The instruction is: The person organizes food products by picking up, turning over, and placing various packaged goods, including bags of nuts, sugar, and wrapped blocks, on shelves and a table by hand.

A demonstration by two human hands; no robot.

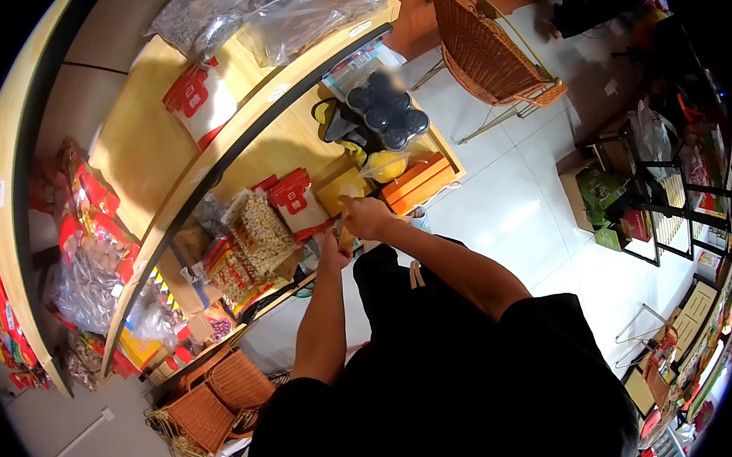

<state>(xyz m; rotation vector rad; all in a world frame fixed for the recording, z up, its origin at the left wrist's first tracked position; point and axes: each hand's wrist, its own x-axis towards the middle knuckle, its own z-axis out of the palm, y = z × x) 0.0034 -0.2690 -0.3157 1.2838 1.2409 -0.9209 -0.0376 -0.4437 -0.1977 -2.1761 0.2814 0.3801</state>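
My right hand [370, 218] is closed at the front edge of the wooden shelf [269, 155], its fingers curled beside a yellow box [343, 190]. Close by, my left hand [331, 249] is also closed, just below a red and white bag [297, 204]. A narrow yellowish piece [347, 240] shows between the two hands; whether it is a held item or part of the shelf edge, I cannot tell. Clear bags of pale round pieces [259, 232] lie to the left of my left hand.
A shrink-wrapped pack of dark-lidded jars [388, 110] and an orange box [418, 183] stand on the shelf's right end. Another red and white bag [199, 103] lies a level up. Wicker chairs [489, 49] flank the shelving. Black racks [660, 177] stand across the tiled floor [507, 211].
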